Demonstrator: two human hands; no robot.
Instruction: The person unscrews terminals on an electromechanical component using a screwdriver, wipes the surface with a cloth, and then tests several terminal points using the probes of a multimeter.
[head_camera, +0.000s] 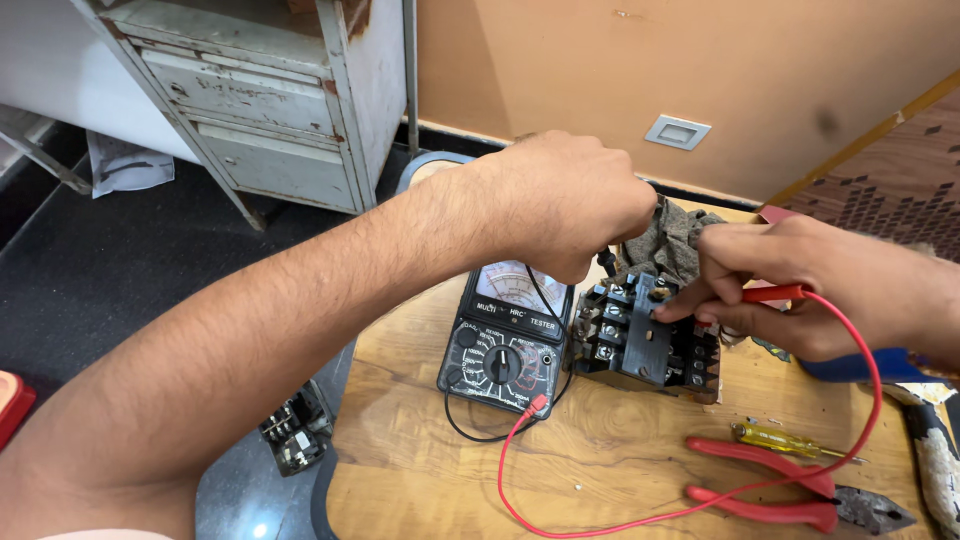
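Observation:
A black analog multimeter (505, 345) lies on a wooden table (600, 450), with a red lead (850, 330) and a black lead (470, 428) plugged into it. To its right stands a black contactor block (640, 340) with several screw terminals. My right hand (790, 280) grips the red probe (775, 293) and presses it down on the block's top right side. My left hand (565, 200) is closed above the block's top left corner, seemingly around the black probe, which is mostly hidden under the fist.
Red-handled pliers (790, 495) and a yellow-handled screwdriver (785, 440) lie at the table's right front. A grey rag (665, 240) sits behind the block. A rusty metal cabinet (290, 100) stands at back left; another dark electrical part (295, 428) lies on the floor.

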